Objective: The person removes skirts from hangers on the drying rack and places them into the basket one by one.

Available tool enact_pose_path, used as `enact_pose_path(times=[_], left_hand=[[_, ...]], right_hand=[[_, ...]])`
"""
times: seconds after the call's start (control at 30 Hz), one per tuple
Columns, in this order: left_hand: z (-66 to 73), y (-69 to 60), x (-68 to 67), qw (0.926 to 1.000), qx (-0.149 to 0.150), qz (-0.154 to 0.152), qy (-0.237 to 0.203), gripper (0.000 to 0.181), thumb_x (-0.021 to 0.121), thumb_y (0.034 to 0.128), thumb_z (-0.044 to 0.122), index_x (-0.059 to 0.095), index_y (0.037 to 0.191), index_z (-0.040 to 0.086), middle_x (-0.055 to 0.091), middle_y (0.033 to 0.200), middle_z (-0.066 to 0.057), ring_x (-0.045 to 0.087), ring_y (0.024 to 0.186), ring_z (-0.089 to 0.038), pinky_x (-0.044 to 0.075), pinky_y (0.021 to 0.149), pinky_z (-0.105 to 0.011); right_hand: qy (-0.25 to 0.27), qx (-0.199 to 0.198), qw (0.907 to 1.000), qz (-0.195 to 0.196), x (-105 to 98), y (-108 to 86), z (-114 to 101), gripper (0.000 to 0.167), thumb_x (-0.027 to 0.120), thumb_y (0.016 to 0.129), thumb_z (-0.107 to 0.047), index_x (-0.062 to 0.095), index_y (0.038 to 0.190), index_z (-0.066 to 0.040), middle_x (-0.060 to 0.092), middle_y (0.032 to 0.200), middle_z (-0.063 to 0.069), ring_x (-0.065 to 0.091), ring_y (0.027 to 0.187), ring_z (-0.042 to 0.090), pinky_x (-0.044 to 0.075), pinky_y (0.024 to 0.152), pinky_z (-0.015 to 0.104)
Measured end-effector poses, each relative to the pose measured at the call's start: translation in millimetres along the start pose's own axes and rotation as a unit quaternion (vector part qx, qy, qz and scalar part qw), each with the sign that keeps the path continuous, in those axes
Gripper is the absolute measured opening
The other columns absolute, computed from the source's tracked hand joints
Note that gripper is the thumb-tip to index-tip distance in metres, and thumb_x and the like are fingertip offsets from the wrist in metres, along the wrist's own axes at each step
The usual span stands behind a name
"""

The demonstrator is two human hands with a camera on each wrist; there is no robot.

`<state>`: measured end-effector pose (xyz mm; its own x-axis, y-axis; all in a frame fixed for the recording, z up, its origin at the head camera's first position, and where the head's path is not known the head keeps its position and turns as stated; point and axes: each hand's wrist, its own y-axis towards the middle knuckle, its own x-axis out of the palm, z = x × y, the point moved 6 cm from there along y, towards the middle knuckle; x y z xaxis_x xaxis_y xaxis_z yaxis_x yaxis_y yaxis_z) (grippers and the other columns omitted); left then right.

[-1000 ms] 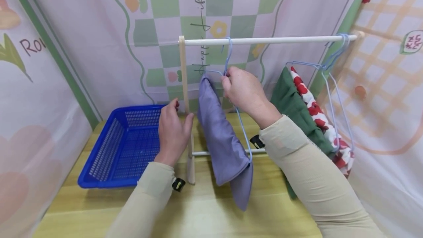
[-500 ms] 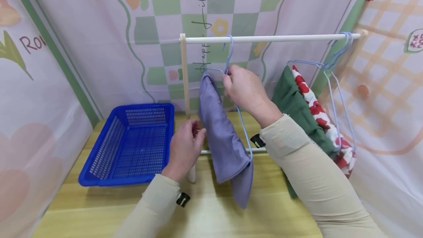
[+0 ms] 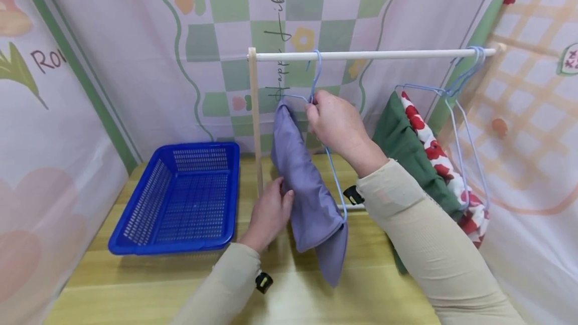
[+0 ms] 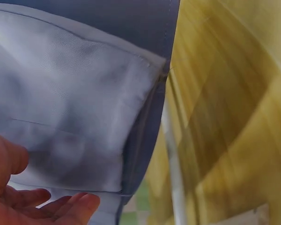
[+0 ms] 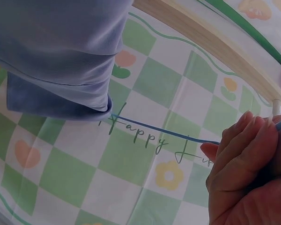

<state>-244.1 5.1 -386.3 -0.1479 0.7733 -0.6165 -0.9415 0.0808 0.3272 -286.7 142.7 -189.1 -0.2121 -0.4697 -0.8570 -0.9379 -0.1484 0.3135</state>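
Observation:
A purple-grey cloth [image 3: 304,179] is draped over a blue wire hanger [image 3: 335,179], whose hook goes over the white rail [image 3: 384,55]. The right hand [image 3: 338,123] pinches the hanger just below its hook; in the right wrist view its fingers [image 5: 243,154] curl round the blue wire. Beside the cloth's left edge is the left hand [image 3: 271,212], its fingers loosely bent. In the left wrist view the left hand [image 4: 42,197] has thumb and fingers apart near the cloth [image 4: 75,93]; whether they touch it I cannot tell.
A blue plastic basket [image 3: 194,204] stands left of the rack's wooden post [image 3: 256,119] on the wooden table [image 3: 149,290]. At the rail's right end hang other hangers, with a green cloth [image 3: 406,154] and a red-and-white cloth [image 3: 435,152]. Patterned curtains surround the table.
The left hand has moved right and down, from beside the basket and post to the cloth's left edge. The right hand keeps its pinch on the hanger, almost unmoved.

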Motion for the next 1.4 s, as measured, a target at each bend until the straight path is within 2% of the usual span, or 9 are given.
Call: enact_pose_path(times=[0.3, 0.6, 0.7, 0.87, 1.0, 1.13, 1.27, 1.33, 1.4], left_hand=[[-19.8, -1.7, 21.3, 0.9934, -0.075, -0.028, -0.083, 0.047, 0.051, 0.1074, 0.022, 0.053, 0.145, -0.005, 0.063, 0.139, -0.025, 0.061, 0.129, -0.039, 0.050, 0.109, -0.051], [-42.4, -5.1, 43.7, 0.9652, -0.169, -0.032, -0.197, 0.052, 0.047, 0.1097, 0.026, 0.046, 0.150, -0.007, 0.055, 0.148, -0.029, 0.052, 0.137, -0.043, 0.044, 0.115, -0.053], [-49.0, -5.2, 53.6, 0.9383, -0.204, -0.047, -0.276, 0.052, 0.047, 0.1101, 0.025, 0.044, 0.152, -0.005, 0.058, 0.142, -0.027, 0.063, 0.117, -0.035, 0.055, 0.097, -0.047], [-55.4, -6.2, 65.7, 0.8648, -0.267, -0.069, -0.419, 0.053, 0.044, 0.1116, 0.023, 0.035, 0.157, -0.002, 0.057, 0.124, -0.015, 0.052, 0.077, -0.013, 0.047, 0.065, -0.025], [-58.7, -5.6, 69.8, 0.8291, -0.296, -0.078, -0.468, 0.052, 0.044, 0.1120, 0.023, 0.034, 0.158, 0.000, 0.055, 0.103, -0.004, 0.052, 0.072, -0.008, 0.048, 0.061, -0.020], [-62.7, -5.4, 72.3, 0.8048, -0.314, -0.075, -0.498, 0.044, 0.047, 0.1112, 0.022, 0.044, 0.150, 0.001, 0.054, 0.088, 0.004, 0.056, 0.070, -0.006, 0.051, 0.063, -0.020], [-64.9, -5.6, 72.0, 0.7907, -0.308, -0.068, -0.525, 0.016, 0.048, 0.1089, 0.018, 0.059, 0.100, 0.009, 0.047, 0.069, 0.009, 0.048, 0.059, -0.003, 0.044, 0.056, -0.017], [-65.4, -6.1, 71.0, 0.7855, -0.308, -0.064, -0.533, 0.026, 0.049, 0.1078, 0.016, 0.051, 0.082, 0.016, 0.042, 0.063, 0.010, 0.041, 0.055, -0.003, 0.039, 0.053, -0.016], [-66.4, -6.2, 70.6, 0.7789, -0.315, -0.060, -0.539, 0.032, 0.049, 0.1072, 0.016, 0.048, 0.076, 0.018, 0.042, 0.062, 0.009, 0.040, 0.055, -0.003, 0.037, 0.053, -0.016]], right_hand=[[0.002, 0.004, 1.0000, -0.007, 4, -0.7, 2, 0.029, 0.042, 0.112, -0.029, 0.061, 0.112, -0.008, 0.071, 0.083, 0.008, 0.067, 0.074, 0.026, 0.051, 0.070, 0.041], [0.001, 0.002, 1.0000, -0.006, 4, -0.5, 1, 0.029, 0.041, 0.112, -0.029, 0.061, 0.113, -0.008, 0.072, 0.083, 0.007, 0.067, 0.076, 0.027, 0.052, 0.071, 0.042], [-0.001, 0.000, 1.0000, -0.005, 3, -0.3, 1, 0.029, 0.041, 0.112, -0.029, 0.061, 0.113, -0.007, 0.072, 0.084, 0.008, 0.068, 0.076, 0.027, 0.052, 0.071, 0.042], [-0.004, -0.001, 1.0000, -0.002, 2, 0.2, 1, 0.030, 0.041, 0.112, -0.029, 0.061, 0.113, -0.007, 0.072, 0.084, 0.008, 0.067, 0.076, 0.028, 0.051, 0.071, 0.043], [-0.007, 0.001, 1.0000, -0.002, 1, 1.0, 1, 0.030, 0.040, 0.112, -0.029, 0.061, 0.113, -0.007, 0.072, 0.084, 0.008, 0.067, 0.077, 0.028, 0.051, 0.072, 0.043], [-0.007, 0.002, 1.0000, 0.000, 1, 1.5, 0, 0.030, 0.041, 0.112, -0.030, 0.061, 0.113, -0.007, 0.072, 0.084, 0.008, 0.067, 0.077, 0.028, 0.052, 0.073, 0.043], [-0.003, 0.001, 1.0000, 0.000, 1, 0.9, -1, 0.030, 0.041, 0.112, -0.029, 0.061, 0.114, -0.007, 0.072, 0.085, 0.008, 0.067, 0.078, 0.028, 0.052, 0.072, 0.043], [-0.004, 0.000, 1.0000, 0.000, 1, 0.7, -1, 0.030, 0.041, 0.112, -0.029, 0.061, 0.114, -0.007, 0.072, 0.085, 0.009, 0.068, 0.078, 0.028, 0.052, 0.072, 0.043], [-0.004, 0.000, 1.0000, 0.000, 1, 0.6, -1, 0.030, 0.041, 0.112, -0.029, 0.061, 0.114, -0.006, 0.072, 0.086, 0.009, 0.068, 0.078, 0.028, 0.052, 0.072, 0.043]])
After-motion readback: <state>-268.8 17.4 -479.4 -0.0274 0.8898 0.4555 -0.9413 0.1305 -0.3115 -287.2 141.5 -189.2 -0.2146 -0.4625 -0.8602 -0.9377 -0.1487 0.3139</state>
